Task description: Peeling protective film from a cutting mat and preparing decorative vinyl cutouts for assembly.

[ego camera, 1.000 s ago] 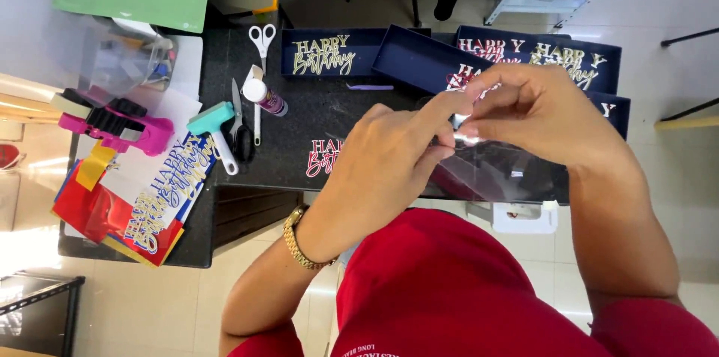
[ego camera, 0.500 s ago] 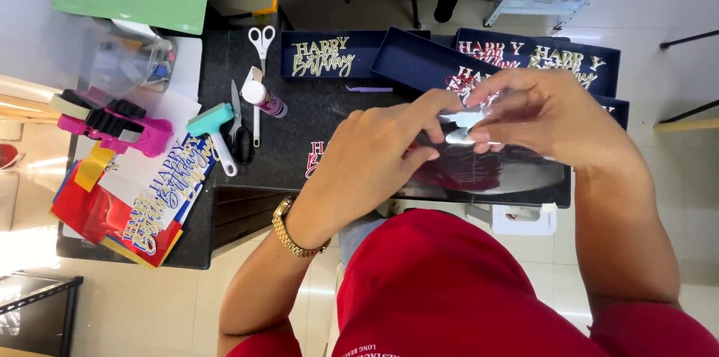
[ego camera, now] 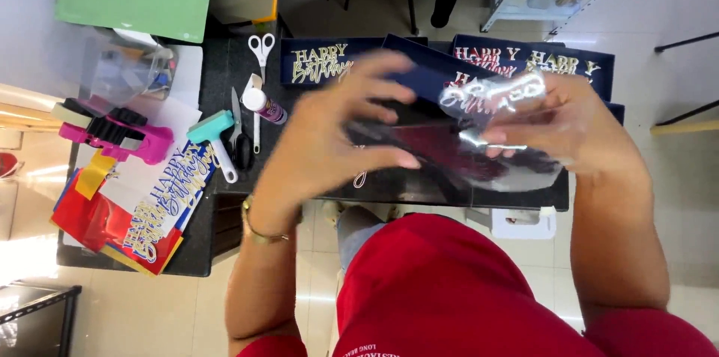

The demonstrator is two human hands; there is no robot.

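Clear sleeve (ego camera: 490, 128) w/ a silver cutout inside is held above the surface's (ego camera: 187, 252) right half, over the dark cards. Long axis runs roughly left-right, slightly tilted, flat face up toward the camera. Right hand (ego camera: 580, 128) is closed on its right end, thumb on top. Left hand (ego camera: 337, 143) is blurred, fingers spread at the left end; can't tell if it grips. Step looks like bagging/checking the cutout; next needs both ends steadied. Roller (ego camera: 212, 134) and scissors (ego camera: 261, 48) lie toward the left.
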